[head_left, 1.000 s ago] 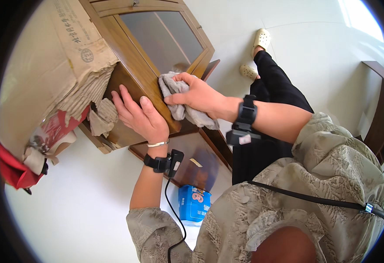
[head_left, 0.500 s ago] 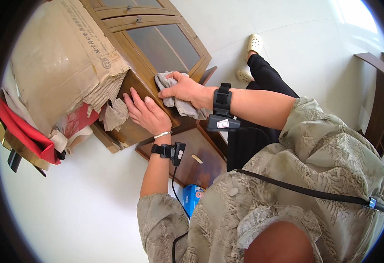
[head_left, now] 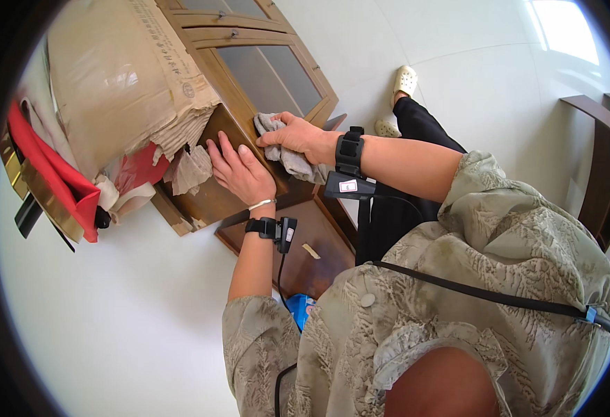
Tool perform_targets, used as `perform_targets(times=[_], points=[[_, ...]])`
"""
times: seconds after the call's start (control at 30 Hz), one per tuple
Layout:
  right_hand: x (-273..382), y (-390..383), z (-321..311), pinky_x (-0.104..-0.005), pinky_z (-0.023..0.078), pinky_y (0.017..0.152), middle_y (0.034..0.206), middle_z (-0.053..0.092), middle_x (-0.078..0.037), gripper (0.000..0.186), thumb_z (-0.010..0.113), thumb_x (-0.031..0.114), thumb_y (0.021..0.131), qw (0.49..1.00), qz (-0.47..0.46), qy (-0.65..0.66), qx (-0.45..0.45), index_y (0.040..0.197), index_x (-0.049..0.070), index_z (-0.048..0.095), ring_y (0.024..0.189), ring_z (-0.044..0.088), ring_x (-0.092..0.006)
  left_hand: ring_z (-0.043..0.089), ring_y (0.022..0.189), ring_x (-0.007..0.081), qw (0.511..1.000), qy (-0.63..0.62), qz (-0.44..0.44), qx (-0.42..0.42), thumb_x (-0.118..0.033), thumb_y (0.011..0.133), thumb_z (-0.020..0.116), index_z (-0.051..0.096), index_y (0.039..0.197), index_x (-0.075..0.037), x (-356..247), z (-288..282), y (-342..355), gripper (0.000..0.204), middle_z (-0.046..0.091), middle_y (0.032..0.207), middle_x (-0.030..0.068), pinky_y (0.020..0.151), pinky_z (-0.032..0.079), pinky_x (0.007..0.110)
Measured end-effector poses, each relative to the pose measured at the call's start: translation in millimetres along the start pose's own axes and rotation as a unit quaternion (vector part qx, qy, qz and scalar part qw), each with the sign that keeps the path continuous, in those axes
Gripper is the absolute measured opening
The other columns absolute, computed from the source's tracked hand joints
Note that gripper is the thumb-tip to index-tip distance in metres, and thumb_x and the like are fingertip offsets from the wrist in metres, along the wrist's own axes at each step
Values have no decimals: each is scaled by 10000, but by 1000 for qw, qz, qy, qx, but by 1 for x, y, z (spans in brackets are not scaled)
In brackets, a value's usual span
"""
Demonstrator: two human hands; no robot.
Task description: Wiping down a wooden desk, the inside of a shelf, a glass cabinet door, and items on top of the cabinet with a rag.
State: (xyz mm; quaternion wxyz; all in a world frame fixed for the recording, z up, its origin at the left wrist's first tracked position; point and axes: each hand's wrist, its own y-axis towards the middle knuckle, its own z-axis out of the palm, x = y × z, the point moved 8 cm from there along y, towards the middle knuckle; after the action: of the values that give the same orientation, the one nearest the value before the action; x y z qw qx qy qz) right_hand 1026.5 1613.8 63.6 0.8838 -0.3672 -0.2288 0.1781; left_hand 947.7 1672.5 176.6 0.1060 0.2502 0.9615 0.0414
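Observation:
A bunched grey cloth point(head_left: 297, 165) is pressed against the edge of the wooden cabinet point(head_left: 239, 132), beside its glass-paned door. My right hand point(head_left: 301, 139) is closed round it, thumb and fingers on its upper part. To the left, my left hand point(head_left: 242, 172) lies flat on the cabinet's brown top, fingers stretched out and holding nothing. Its fingertips come close to a torn, crumpled piece of cardboard point(head_left: 190, 170). Each wrist wears a black strap with a small device.
A worn cardboard box point(head_left: 114, 76) sits on the cabinet, with red material point(head_left: 54, 167) at its left. Below the hands are a brown wooden panel point(head_left: 305, 233) and a blue package point(head_left: 298, 309). Dark wooden furniture point(head_left: 600, 167) stands at far right.
The whole view has shifted slightly, with the box and cabinet now a little further right. My right hand still grips the cloth at the edge; my left hand remains flat on the top.

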Motion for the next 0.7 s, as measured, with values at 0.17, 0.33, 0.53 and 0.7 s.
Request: perform_targets(times=[0.17, 0.33, 0.53, 0.7], points=[[0, -8, -6, -355, 520, 648, 929, 600, -126, 699, 697, 58, 731, 993, -18, -117, -20, 1362, 70, 395, 811, 595, -218, 381, 1286, 369, 1000, -2, 2, -22, -370, 999, 336, 469, 1390, -155, -1, -3, 2, 466, 378, 1464, 152, 1064, 267, 489], [14, -49, 0, -344, 516, 689, 989, 624, -146, 655, 672, 88, 730, 982, -34, -187, -1, 1344, 61, 447, 804, 604, -233, 423, 1261, 355, 999, -1, -22, -42, -333, 990, 403, 491, 1371, -189, 10, -3, -5, 416, 430, 1432, 125, 1048, 299, 496], [55, -119, 27, -413, 463, 902, 1076, 594, -167, 537, 649, 131, 710, 772, -360, -523, -5, 1240, 149, 560, 1014, 564, -345, 479, 1183, 341, 991, -84, -6, -107, -300, 1005, 387, 556, 1284, -130, 24, -4, -9, 368, 494, 1370, 109, 1046, 304, 487], [59, -160, 95, -423, 455, 867, 1132, 579, -140, 556, 607, 82, 702, 550, -530, -641, 77, 1252, 146, 556, 1011, 548, -339, 485, 1193, 327, 958, -182, -122, -186, -292, 1008, 386, 574, 1245, -83, 63, -12, -63, 367, 545, 1310, 123, 1033, 309, 476]])
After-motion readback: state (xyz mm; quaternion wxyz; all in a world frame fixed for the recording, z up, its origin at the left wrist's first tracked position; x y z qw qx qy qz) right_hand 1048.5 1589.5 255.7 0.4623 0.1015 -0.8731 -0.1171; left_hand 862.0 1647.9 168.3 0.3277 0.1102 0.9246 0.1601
